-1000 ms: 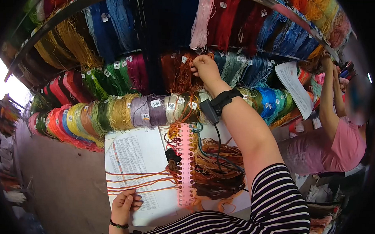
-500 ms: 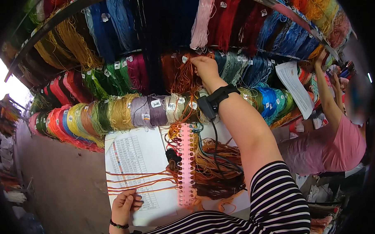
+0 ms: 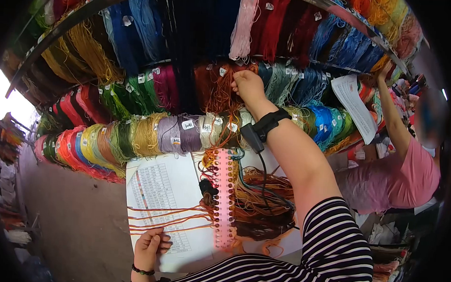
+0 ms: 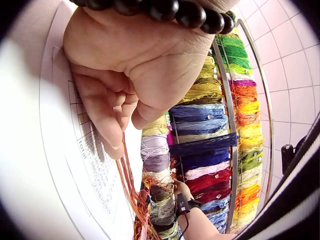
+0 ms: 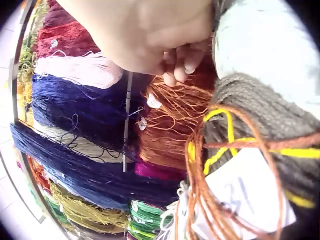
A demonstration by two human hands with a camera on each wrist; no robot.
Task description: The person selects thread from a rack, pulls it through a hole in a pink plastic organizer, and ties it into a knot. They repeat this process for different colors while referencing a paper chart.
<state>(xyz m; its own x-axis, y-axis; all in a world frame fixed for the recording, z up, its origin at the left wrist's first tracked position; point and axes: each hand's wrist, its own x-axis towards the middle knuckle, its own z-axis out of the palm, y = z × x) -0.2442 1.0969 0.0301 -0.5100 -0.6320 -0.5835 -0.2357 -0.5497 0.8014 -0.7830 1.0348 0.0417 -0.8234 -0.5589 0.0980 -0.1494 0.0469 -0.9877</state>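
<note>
My right hand (image 3: 249, 88) is raised to the hanging rust-orange thread skeins (image 3: 218, 88), its curled fingers and thumb pinching at strands near their right side. In the right wrist view the curled fingertips (image 5: 177, 75) lie at the top of these orange strands (image 5: 182, 102); the thumb is hidden. My left hand (image 3: 150, 245) rests low over a printed chart (image 3: 166, 188), fingers loosely bent. Its index fingertip touches the rust threads (image 4: 131, 185) that run across the paper from a pink perforated thread board (image 3: 224, 200); the thumb stands apart from that finger.
Labelled skeins of many colours hang in tiers on metal rails (image 3: 55, 33). A thick row of skeins (image 3: 143, 135) lies in front of the board. Dark brown threads (image 3: 263, 212) trail right of it. A person in a pink shirt (image 3: 415, 172) reaches up at the right.
My right hand shifts slightly at the rust-orange skeins, and its wrist turns a little. The left hand stays where it was. The person at the right moves their arms.
</note>
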